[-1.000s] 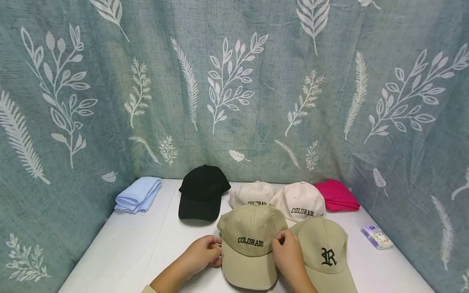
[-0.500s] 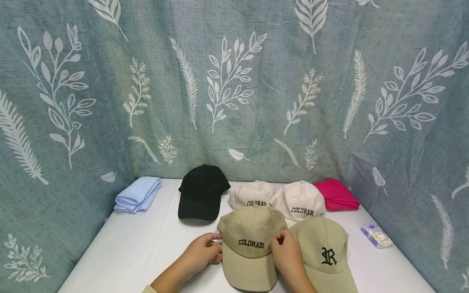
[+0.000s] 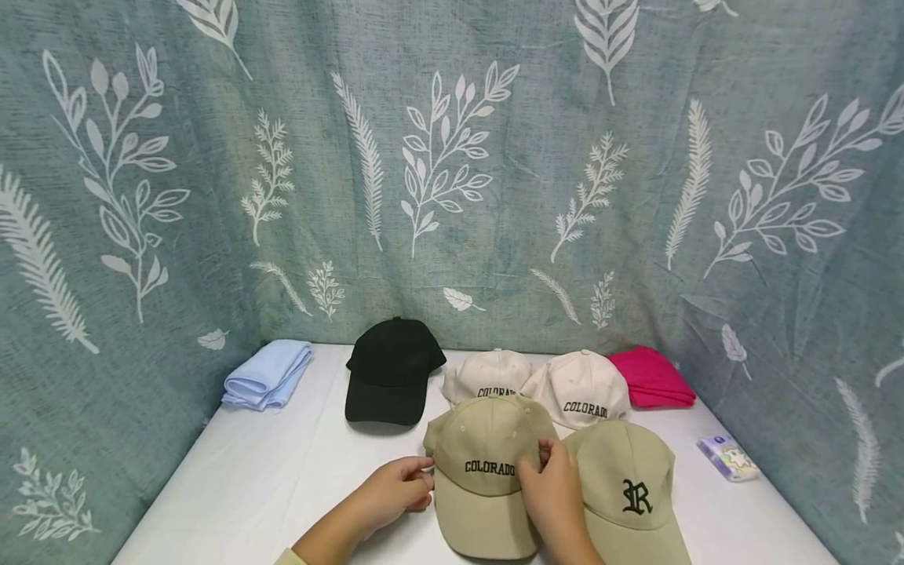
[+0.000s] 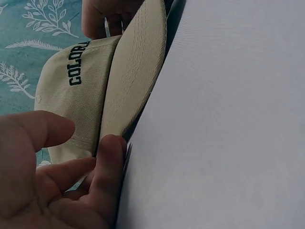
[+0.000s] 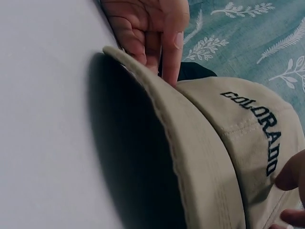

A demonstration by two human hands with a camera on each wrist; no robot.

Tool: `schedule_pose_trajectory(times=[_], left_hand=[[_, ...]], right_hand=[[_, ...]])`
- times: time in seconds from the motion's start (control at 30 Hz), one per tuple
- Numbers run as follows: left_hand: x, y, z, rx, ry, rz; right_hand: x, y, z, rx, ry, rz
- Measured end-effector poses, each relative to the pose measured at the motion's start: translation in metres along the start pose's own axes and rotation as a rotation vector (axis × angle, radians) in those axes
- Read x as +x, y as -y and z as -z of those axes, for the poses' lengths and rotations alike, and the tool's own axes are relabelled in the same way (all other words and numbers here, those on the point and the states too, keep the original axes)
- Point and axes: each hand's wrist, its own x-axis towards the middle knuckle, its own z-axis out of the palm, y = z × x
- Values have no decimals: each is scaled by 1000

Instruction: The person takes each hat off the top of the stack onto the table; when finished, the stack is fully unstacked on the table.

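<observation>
In the head view, a khaki baseball cap [image 3: 483, 518] lettered COLORADO sits on the table with its brim toward me. My left hand [image 3: 388, 494] touches the cap's left side; in the left wrist view, fingertips [image 4: 112, 145] rest by the brim's corner and the thumb [image 4: 57, 129] stands off the crown. At the crown's right side is my right hand [image 3: 554, 494], thumb on the front near the last letters and forefinger apart from it. The right wrist view shows only its fingertips [image 5: 289, 174]. A second khaki cap [image 3: 625, 471] with a black R lies just right.
Two cream COLORADO caps [image 3: 582, 384] stand behind, partly covered. A black cap [image 3: 391, 373] is at back left, beside a folded light-blue cloth [image 3: 268, 377]. A folded pink cloth [image 3: 650, 378] and a small purple-and-white packet [image 3: 727, 457] lie right on the white table [image 3: 233, 479].
The COLORADO cap has shifted slightly right. My right thumb and forefinger have spread apart at its side. The left hand stays beside the cap.
</observation>
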Motion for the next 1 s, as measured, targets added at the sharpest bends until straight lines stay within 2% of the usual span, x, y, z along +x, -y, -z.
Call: schedule_pose_trajectory(times=[0.23,0.57,0.8,1.0], left_hand=[[1,0,1,6,-1,19],[0,0,2,16,13,21],[5,3,3,9,-5,18],[3,2,2,0,-35,28]], right_hand=[[-3,6,-3,95,-89,47],[-5,6,-5,127,-110,52],[-5,6,-3,215,-147,83],[-5,4,-4,273,-171,121]])
